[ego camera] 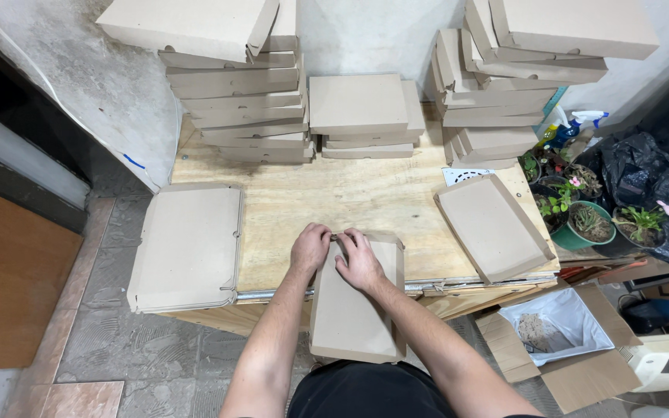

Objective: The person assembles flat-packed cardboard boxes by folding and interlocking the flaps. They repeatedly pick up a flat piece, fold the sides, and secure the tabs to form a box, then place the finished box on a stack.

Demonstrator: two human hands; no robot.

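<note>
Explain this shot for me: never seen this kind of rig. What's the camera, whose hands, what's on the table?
There is no machine here. A person wears one camera on the head, looking down at their own bare hands.

The left hand and right hand both press on the far edge of a flat brown cardboard box that overhangs the near side of a plywood table.

Also on the table: stacks of folded boxes along the wall, an open box on the right, and a pile of unfolded blanks on the left. Potted plants stand to the right, beside the table.
</note>
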